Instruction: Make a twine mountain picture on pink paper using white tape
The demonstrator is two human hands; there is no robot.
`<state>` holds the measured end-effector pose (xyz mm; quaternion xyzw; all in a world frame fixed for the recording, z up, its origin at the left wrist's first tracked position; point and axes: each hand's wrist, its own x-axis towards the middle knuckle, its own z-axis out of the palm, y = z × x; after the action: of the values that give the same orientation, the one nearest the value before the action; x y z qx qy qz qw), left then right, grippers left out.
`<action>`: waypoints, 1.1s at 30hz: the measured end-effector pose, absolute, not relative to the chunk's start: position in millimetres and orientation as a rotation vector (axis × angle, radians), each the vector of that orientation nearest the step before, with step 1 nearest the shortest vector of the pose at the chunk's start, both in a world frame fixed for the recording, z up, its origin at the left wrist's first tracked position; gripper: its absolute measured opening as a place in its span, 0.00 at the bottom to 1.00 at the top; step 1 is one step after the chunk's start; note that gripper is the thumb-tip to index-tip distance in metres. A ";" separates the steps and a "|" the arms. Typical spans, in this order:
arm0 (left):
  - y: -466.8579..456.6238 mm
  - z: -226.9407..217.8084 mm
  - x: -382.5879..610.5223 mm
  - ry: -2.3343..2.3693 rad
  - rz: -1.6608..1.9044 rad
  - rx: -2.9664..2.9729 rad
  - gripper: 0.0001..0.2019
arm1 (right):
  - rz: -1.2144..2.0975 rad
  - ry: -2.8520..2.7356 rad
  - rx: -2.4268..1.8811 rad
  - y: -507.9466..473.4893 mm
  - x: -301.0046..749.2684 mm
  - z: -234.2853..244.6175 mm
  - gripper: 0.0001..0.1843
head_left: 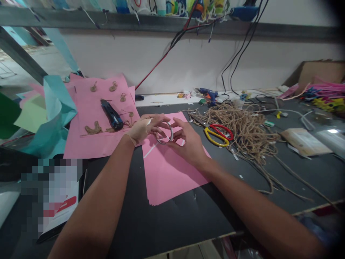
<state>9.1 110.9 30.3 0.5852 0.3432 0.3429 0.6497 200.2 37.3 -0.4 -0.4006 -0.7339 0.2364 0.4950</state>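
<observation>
So both hands are on a thin grey ring (171,132), right between them: the left hand (145,128) has hold of its left side, and the right hand (188,138) is gripping the right edge, thumb down by the lower rim. Fingers cover a good chunk of it, so I honestly can't tell if it's a tape roll or just a hoop. Under the hands there's a pink stack (172,176), its far part blocked by the fingers, with a pale strip (151,149) just below the left hand, partly hidden too. Left of that hand, a cutter (111,114) lies on more pink paper (91,147). Right of the right hand, red-and-yellow scissors (217,136) sit against a twine tangle (242,126), blades kinda lost in the strands. Far left past the left forearm, something's pixelated (58,201), unreadable, and the shelf bottles (161,7) beyond the hands are cut off up top.
</observation>
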 end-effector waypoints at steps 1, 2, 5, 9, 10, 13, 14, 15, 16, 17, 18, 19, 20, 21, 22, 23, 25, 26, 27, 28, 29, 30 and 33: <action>111.0 31.0 8.9 0.774 0.775 1.347 0.28 | 0.568 -1.801 -0.970 36.9 200.3 1.1 0.38; 110.8 31.6 8.7 0.760 0.776 1.365 0.28 | 0.567 -1.821 -0.973 36.3 200.5 2.7 0.39; 108.6 33.3 8.3 0.699 0.798 1.408 0.28 | 0.587 -1.855 -0.981 34.6 201.0 7.1 0.39; 104.4 34.3 7.9 0.634 0.771 1.442 0.28 | 0.507 -1.839 -0.997 34.4 201.6 6.4 0.29; 104.0 34.4 7.9 0.620 0.760 1.436 0.29 | 0.469 -1.827 -0.992 35.1 201.7 4.8 0.26; 104.8 33.9 7.6 0.592 0.762 1.394 0.30 | 0.391 -1.784 -0.969 37.8 202.0 -0.5 0.22; 105.7 33.6 7.3 0.588 0.768 1.383 0.30 | 0.381 -1.777 -0.967 38.4 202.0 -1.7 0.22; 106.7 33.1 7.1 0.584 0.775 1.375 0.30 | 0.380 -1.774 -0.968 38.8 201.9 -2.3 0.22; 107.7 32.5 6.8 0.580 0.783 1.370 0.29 | 0.384 -1.771 -0.969 38.9 201.7 -2.3 0.22; 108.5 32.0 6.6 0.577 0.790 1.369 0.30 | 0.391 -1.768 -0.968 38.7 201.6 -1.9 0.22; 109.2 31.5 6.6 0.576 0.797 1.369 0.30 | 0.401 -1.763 -0.966 38.3 201.3 -1.2 0.22; 109.8 31.1 6.7 0.576 0.801 1.371 0.31 | 0.412 -1.757 -0.961 37.8 201.0 -0.4 0.22; 110.2 30.9 6.8 0.579 0.803 1.372 0.31 | 0.425 -1.751 -0.953 37.3 200.7 0.3 0.23; 110.5 30.9 7.0 0.584 0.804 1.369 0.31 | 0.443 -1.748 -0.941 36.9 200.3 0.7 0.23; 110.8 31.1 7.2 0.589 0.808 1.362 0.31 | 0.469 -1.748 -0.930 36.5 199.7 0.8 0.25; 111.1 31.3 7.3 0.591 0.814 1.350 0.31 | 0.506 -1.749 -0.923 36.2 199.1 0.5 0.27; 111.5 32.0 7.1 0.591 0.835 1.322 0.31 | 0.613 -1.757 -0.910 35.5 197.4 -1.1 0.32; 111.7 32.3 6.8 0.591 0.843 1.313 0.31 | 0.672 -1.759 -0.904 35.0 196.5 -2.0 0.34; 111.8 32.6 6.5 0.588 0.843 1.310 0.31 | 0.725 -1.763 -0.896 34.4 195.6 -2.7 0.35; 111.8 32.7 6.2 0.588 0.841 1.312 0.32 | 0.763 -1.767 -0.886 33.6 194.8 -3.0 0.36; 111.8 32.7 5.9 0.590 0.834 1.317 0.32 | 0.782 -1.770 -0.876 32.8 194.2 -2.8 0.36; 111.6 32.6 5.8 0.596 0.827 1.321 0.32 | 0.783 -1.769 -0.867 31.8 193.7 -1.9 0.35; 110.6 32.4 6.9 0.650 0.822 1.327 0.33 | 0.757 -1.743 -0.866 28.9 193.3 4.1 0.32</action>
<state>6.9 110.6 32.4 0.5870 0.2876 0.3638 0.6635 193.3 28.9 4.1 -0.3587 -0.7216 0.3134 0.5025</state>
